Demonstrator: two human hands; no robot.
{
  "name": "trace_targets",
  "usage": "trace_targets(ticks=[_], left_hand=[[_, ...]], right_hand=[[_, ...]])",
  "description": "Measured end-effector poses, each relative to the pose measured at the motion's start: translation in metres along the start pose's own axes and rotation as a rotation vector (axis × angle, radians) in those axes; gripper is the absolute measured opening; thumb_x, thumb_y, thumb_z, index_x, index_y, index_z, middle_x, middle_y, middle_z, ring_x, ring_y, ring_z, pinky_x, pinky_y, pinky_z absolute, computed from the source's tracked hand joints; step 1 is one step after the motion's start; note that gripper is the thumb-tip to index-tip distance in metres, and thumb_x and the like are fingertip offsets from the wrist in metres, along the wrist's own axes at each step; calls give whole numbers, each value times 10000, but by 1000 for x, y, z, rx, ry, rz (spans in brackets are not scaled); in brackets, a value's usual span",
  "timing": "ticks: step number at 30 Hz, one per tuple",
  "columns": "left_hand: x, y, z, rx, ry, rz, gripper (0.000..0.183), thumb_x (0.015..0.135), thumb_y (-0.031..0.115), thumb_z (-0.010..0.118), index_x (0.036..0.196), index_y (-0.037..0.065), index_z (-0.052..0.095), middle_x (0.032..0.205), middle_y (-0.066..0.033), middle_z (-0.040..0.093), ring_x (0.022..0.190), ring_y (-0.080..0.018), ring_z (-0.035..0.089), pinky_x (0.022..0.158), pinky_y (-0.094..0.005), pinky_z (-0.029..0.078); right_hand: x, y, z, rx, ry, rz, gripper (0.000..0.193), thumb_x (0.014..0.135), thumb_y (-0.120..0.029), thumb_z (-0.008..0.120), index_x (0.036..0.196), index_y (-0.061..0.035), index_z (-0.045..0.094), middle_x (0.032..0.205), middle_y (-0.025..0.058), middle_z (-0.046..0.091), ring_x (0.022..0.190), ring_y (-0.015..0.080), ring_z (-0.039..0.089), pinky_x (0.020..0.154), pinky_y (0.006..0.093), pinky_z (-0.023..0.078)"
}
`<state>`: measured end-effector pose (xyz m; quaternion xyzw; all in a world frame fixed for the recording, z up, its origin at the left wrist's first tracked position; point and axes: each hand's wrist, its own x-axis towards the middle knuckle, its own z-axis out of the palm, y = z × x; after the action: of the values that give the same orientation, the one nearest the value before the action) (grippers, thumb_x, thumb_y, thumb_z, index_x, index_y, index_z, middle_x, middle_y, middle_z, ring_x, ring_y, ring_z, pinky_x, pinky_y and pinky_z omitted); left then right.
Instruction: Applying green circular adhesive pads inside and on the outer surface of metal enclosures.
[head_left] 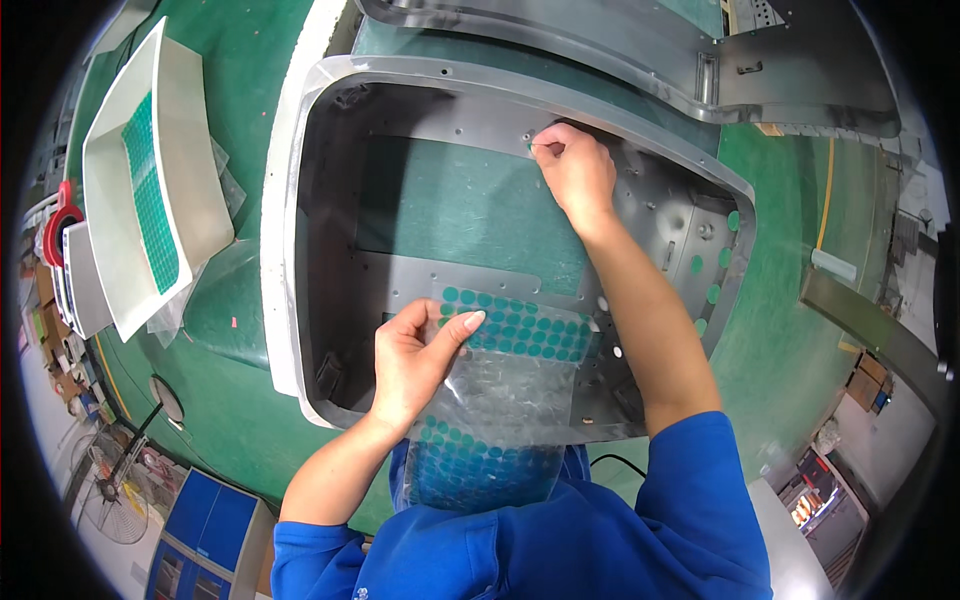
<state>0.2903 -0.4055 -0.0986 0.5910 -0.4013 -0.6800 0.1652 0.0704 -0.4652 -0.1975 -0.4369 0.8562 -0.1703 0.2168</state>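
My left hand (412,355) pinches a clear backing sheet of round green stickers (530,330) between thumb and fingers. Bare clear film hangs below its rows, and more green dots show in the lower part over my lap. At the far inner ledge of a grey metal housing (325,75), my right hand (580,178) is closed in a pinch beside a small hole. A sliver of green shows at its fingertips, seemingly one round sticker, mostly hidden by the fingers. Several green round stickers (725,257) dot the housing's right inner wall.
A white bin (195,150) with a green dotted sheet (150,190) inside stands at left. Another grey metal panel (800,65) lies beyond the housing. A fan (115,490) and a blue cabinet (210,520) are at lower left, a metal beam (870,320) at right.
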Motion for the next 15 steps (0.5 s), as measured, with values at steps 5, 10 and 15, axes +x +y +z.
trace_targets(ticks=[5, 10, 15], left_hand=[[-2, 0, -1, -5, -5, 5, 193, 749, 151, 682, 661, 31, 558, 503, 47, 478, 444, -2, 380, 408, -170, 278], [-3, 3, -4, -71, 29, 38, 206, 753, 153, 680, 653, 41, 539, 497, 43, 476, 405, -2, 367, 378, -168, 263], [-6, 11, -12, -159, 79, 98, 165, 755, 97, 671, 681, 47, 532, 570, 10, 545, 439, -15, 437, 384, -160, 290]], right_hand=[[-4, 6, -2, 124, 43, -138, 213, 702, -123, 633, 912, -146, 608, 798, 22, 614, 720, 195, 597, 640, 315, 463], [-27, 19, 15, -208, 274, -556, 277, 727, -56, 548, 991, -122, 597, 939, 63, 545, 836, 234, 545, 680, 322, 452], [-46, 34, -16, -84, 126, -576, 327, 719, -34, 509, 1038, -73, 571, 957, 100, 540, 886, 240, 512, 778, 328, 418]])
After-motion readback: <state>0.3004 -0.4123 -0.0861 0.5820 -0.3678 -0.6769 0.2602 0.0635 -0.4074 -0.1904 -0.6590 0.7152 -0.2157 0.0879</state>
